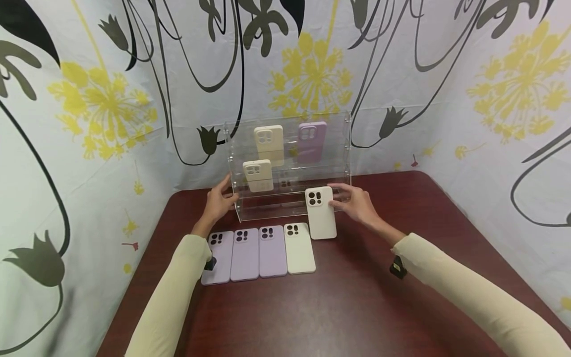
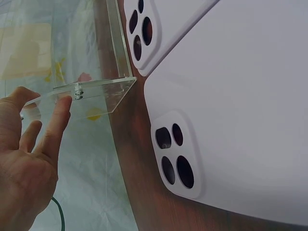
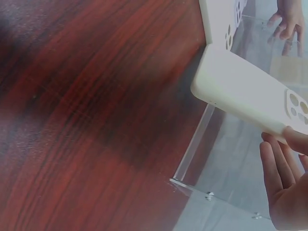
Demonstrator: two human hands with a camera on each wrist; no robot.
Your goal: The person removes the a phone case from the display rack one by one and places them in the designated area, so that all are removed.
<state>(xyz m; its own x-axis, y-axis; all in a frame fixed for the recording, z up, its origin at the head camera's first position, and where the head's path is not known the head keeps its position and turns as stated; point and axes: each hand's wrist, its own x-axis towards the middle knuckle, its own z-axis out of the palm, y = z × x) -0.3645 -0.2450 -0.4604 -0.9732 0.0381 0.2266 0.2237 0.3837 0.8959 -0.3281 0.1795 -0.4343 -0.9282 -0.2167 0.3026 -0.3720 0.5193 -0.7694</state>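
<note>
My right hand [image 1: 359, 204] pinches a cream phone case [image 1: 321, 214] by its side edge, thumb on the back. The case is raised and tilted in front of the clear acrylic display rack [image 1: 292, 206]. My left hand [image 1: 218, 201] touches the rack's left side panel with spread fingers, seen closer in the left wrist view [image 2: 33, 163]. On the rack stand two cream cases, an upper one [image 1: 269, 145] and a lower one [image 1: 258, 176], and a purple case [image 1: 312, 142] at upper right. Before the rack lie three purple cases [image 1: 245, 255] and a cream case [image 1: 300, 249] in a row.
The dark red wooden table [image 1: 357, 302] stands against walls hung with flower-printed fabric [image 1: 285, 59]. The rack stands near the table's back edge, and its transparent panels are hard to make out. The row of cases lies close below my left forearm.
</note>
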